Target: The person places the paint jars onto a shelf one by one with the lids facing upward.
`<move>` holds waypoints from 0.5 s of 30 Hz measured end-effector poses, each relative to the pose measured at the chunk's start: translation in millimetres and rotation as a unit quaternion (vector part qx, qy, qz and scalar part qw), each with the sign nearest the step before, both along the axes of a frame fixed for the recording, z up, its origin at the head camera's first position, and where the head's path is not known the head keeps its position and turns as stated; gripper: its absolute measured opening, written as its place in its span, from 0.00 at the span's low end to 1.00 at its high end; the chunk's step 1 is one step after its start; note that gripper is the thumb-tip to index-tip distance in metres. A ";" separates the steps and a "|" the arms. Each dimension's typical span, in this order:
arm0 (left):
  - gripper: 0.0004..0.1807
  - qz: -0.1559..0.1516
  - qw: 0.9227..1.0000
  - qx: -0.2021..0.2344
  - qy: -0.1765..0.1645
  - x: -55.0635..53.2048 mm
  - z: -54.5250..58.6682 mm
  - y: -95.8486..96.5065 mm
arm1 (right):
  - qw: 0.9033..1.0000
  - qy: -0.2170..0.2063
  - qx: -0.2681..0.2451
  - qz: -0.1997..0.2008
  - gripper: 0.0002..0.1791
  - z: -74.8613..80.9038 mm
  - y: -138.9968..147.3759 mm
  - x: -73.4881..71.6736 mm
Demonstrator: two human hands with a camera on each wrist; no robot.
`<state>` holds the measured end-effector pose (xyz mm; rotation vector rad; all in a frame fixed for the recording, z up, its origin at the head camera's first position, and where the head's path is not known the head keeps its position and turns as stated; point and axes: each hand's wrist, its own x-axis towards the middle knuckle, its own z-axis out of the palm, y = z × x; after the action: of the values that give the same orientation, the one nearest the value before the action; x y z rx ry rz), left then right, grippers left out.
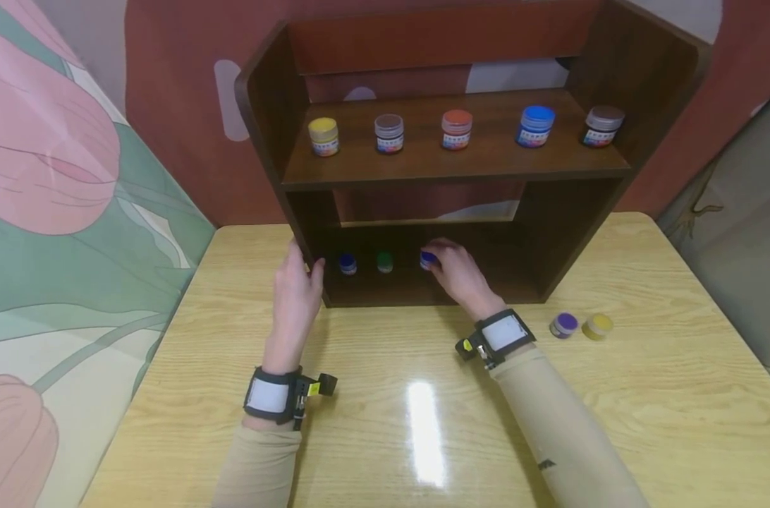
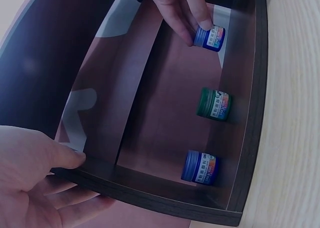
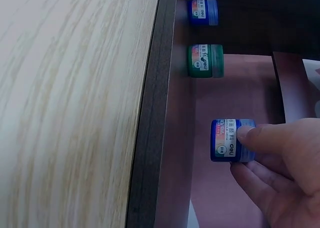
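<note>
My right hand (image 1: pixel 459 274) pinches a blue paint jar (image 3: pixel 226 140) by its lid, between thumb and fingers, inside the lower compartment of a dark wooden shelf (image 1: pixel 461 176). In the left wrist view the held jar (image 2: pixel 210 37) is upright relative to the shelf, close over its bottom board. To its left on that board stand a green paint jar (image 1: pixel 384 262) and a dark blue paint jar (image 1: pixel 347 264). My left hand (image 1: pixel 296 293) holds the shelf's left side panel, its thumb (image 2: pixel 70 157) on the inner side and its fingers around the outside.
On the upper board stand several jars, among them yellow (image 1: pixel 324 137), red (image 1: pixel 457 130) and blue (image 1: pixel 536 127) ones. A purple jar (image 1: pixel 564 325) and a yellow jar (image 1: pixel 597 326) sit on the wooden table (image 1: pixel 372 409), right of the shelf's front edge. A wall (image 1: pixel 175 141) stands behind.
</note>
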<state>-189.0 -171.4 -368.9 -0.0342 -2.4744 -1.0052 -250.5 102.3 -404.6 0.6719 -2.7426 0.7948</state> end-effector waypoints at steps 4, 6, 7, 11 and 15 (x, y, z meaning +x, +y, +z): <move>0.24 0.002 1.000 0.001 0.000 -0.1 0.4 0.5 | 1.000 -0.001 0.001 -0.001 0.14 0.3 -1.2 -1.9; 0.24 0.002 1.000 0.002 -0.001 -0.4 0.6 0.7 | 1.000 0.000 -0.001 0.000 0.14 -0.5 -1.3 -3.1; 0.25 0.002 1.000 0.004 -0.002 -0.3 0.8 0.8 | 1.000 0.000 -0.002 0.000 0.14 -1.2 -1.2 -3.8; 0.25 0.002 1.000 0.003 -0.003 -0.8 0.2 0.5 | 1.000 -0.003 -0.001 -0.001 0.15 -5.6 -0.4 -7.0; 0.25 0.002 1.000 0.004 -0.001 -0.2 -0.3 -0.1 | 1.000 0.000 0.001 -0.002 0.14 -8.6 0.1 -9.2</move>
<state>-189.2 -171.6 -369.2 -0.0270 -2.4713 -1.0138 -259.7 102.5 -413.3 0.6675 -2.7434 0.7904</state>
